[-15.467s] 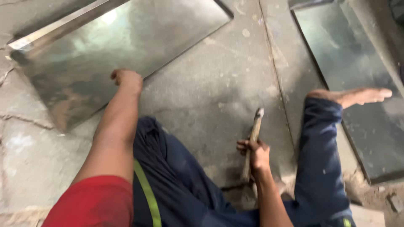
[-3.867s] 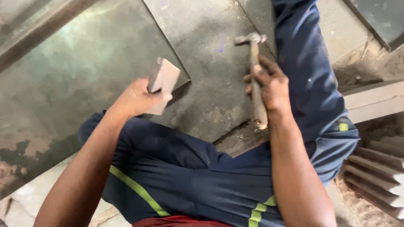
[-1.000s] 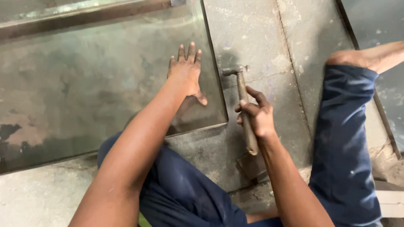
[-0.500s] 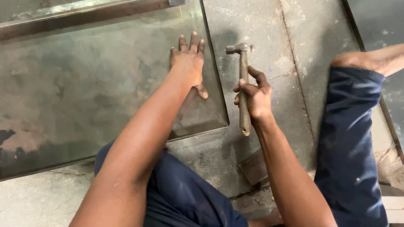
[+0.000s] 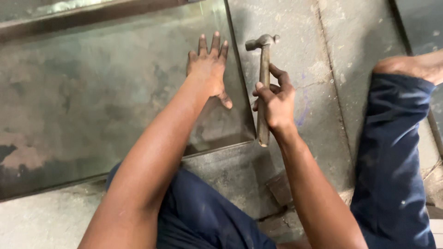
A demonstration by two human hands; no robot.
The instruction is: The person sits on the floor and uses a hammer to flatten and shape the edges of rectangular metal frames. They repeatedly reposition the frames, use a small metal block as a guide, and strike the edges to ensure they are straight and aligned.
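Your right hand (image 5: 275, 102) is clenched on the hammer (image 5: 263, 87), handle running away from you, head just right of the metal sheet (image 5: 92, 106) edge your flat, open left hand (image 5: 208, 69) pins.

Both arms are left bare to above the elbow, with no sleeve seen; the left hand (image 5: 208, 69) and right hand (image 5: 275, 102) are ungloved and smudged with dark grime; dark navy trousers, dusted with pale specks, are worn; the foot is left bare.
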